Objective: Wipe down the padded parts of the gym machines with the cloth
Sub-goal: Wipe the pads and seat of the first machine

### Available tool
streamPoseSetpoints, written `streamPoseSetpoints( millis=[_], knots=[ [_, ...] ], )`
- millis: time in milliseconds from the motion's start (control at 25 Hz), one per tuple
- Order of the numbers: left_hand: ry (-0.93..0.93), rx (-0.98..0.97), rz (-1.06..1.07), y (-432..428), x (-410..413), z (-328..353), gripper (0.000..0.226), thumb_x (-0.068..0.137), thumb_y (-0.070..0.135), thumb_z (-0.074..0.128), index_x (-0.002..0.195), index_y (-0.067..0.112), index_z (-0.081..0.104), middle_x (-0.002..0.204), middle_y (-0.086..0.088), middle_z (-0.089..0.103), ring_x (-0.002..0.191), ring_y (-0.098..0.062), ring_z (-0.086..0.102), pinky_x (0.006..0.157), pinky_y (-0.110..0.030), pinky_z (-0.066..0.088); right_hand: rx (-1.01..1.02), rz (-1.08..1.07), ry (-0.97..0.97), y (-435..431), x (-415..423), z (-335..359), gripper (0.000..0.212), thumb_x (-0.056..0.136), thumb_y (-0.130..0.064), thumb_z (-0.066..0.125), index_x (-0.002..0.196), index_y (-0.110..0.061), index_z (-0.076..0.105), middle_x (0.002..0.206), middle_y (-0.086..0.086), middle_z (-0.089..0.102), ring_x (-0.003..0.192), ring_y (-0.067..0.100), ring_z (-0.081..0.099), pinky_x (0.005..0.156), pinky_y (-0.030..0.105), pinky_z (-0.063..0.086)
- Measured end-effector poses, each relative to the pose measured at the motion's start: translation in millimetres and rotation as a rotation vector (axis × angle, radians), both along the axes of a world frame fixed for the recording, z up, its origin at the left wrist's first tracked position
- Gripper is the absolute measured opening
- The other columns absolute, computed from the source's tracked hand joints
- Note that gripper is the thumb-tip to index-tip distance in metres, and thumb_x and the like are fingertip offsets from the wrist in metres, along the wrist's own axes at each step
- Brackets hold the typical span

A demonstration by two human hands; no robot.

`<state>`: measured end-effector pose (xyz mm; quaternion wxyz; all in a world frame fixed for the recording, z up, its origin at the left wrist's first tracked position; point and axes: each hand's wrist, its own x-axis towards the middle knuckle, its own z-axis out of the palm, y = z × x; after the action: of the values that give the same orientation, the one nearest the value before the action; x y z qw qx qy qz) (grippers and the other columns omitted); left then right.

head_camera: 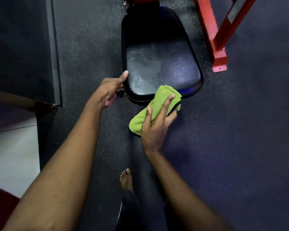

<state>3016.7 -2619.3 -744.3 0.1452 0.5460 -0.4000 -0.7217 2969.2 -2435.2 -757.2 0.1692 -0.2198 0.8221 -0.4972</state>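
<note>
Left hand [111, 90] grips the glossy black seat pad [160, 67] at nine o'clock; right hand [155, 125] clutches the fluffy green cloth [157, 104] at six.

A: Readable text, brands, numbers anywhere?
B: None legible. Nothing on seat pad [160, 67], cloth [158, 104] or red frame [219, 40].
A: Pale strip [237, 9] on the frame?
B: Too blurred to read.
</note>
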Motion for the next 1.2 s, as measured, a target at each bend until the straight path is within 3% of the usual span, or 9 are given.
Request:
streamPoseSetpoints(
  millis=[120,280,400,520,640,800,960,1200],
  knots=[
    [0.009,-0.007,-0.022,-1.0,2.9,-4.2,0.026,0.094,0.036,0.069,0.08,0.014,0.065,0.063,0.002,0.069,0.057,-0.009,0.065,0.064,-0.028,0.057,0.029,0.067,0.087,6.5,3.8,-6.5,0.072,0.102,-0.029,0.06,0.162,-0.016,0.022,0.155,0.029,0.022,0.147,0.027,0.023,0.12,0.015,0.012],
    [0.014,-0.005,-0.046,-3.3,7.0,-5.4,0.027,0.092,0.038,0.071,0.08,0.014,0.067,0.071,-0.001,0.073,0.065,-0.012,0.07,0.065,-0.029,0.059,0.051,0.274,0.199,13.1,11.4,-7.6,0.069,0.098,-0.027,0.065,0.158,-0.023,0.032,0.148,0.021,0.031,0.138,0.03,0.037,0.119,0.032,0.031],
    [0.01,-0.006,-0.066,-5.6,9.2,-9.5,0.031,0.085,0.042,0.076,0.085,0.011,0.072,0.081,-0.006,0.076,0.073,-0.016,0.073,0.065,-0.03,0.058,0.084,0.385,0.254,14.1,7.3,-10.4,0.072,0.094,-0.019,0.07,0.157,-0.026,0.036,0.145,0.018,0.033,0.136,0.029,0.04,0.115,0.034,0.035],
    [0.009,-0.014,-0.052,-6.6,9.4,-14.4,0.035,0.082,0.045,0.077,0.086,0.011,0.071,0.08,-0.006,0.075,0.072,-0.017,0.071,0.066,-0.03,0.057,0.094,0.33,0.268,17.9,-10.2,-6.2,0.073,0.089,-0.01,0.068,0.154,-0.03,0.042,0.141,0.014,0.038,0.129,0.028,0.046,0.108,0.034,0.043],
    [-0.012,-0.007,-0.033,-4.6,6.2,-15.4,0.033,0.086,0.044,0.075,0.084,0.012,0.07,0.079,-0.005,0.075,0.072,-0.018,0.069,0.071,-0.032,0.058,0.087,0.235,0.235,16.3,-18.4,4.6,0.071,0.089,-0.012,0.068,0.154,-0.029,0.044,0.139,0.012,0.04,0.13,0.024,0.046,0.11,0.025,0.038],
    [-0.194,-0.094,-0.016,8.0,0.9,-7.4,0.036,0.096,0.047,0.063,0.088,0.012,0.069,0.095,-0.012,0.074,0.089,-0.026,0.068,0.079,-0.04,0.057,0.115,0.092,0.14,5.7,-38.9,26.5,0.065,0.095,-0.03,0.063,0.155,-0.031,0.04,0.139,0.01,0.04,0.13,0.026,0.047,0.113,0.038,0.041],
    [-0.5,-0.37,-0.177,40.9,14.7,56.2,0.045,0.107,0.044,0.04,0.127,0.012,0.063,0.12,-0.009,0.068,0.113,-0.029,0.061,0.089,-0.034,0.043,0.199,0.228,0.031,-0.8,-65.4,81.3,0.063,0.1,-0.037,0.061,0.157,-0.034,0.035,0.137,0.005,0.042,0.13,0.024,0.048,0.108,0.024,0.035],
    [-0.35,-0.674,-0.268,28.2,4.2,197.8,0.046,0.105,0.044,0.045,0.142,0.019,0.054,0.139,-0.006,0.062,0.129,-0.026,0.056,0.102,-0.033,0.042,0.263,0.476,0.012,-44.5,-118.9,215.1,0.06,0.097,-0.036,0.066,0.152,-0.037,0.042,0.14,0.009,0.053,0.132,0.026,0.05,0.101,0.024,0.036]
  ],
)
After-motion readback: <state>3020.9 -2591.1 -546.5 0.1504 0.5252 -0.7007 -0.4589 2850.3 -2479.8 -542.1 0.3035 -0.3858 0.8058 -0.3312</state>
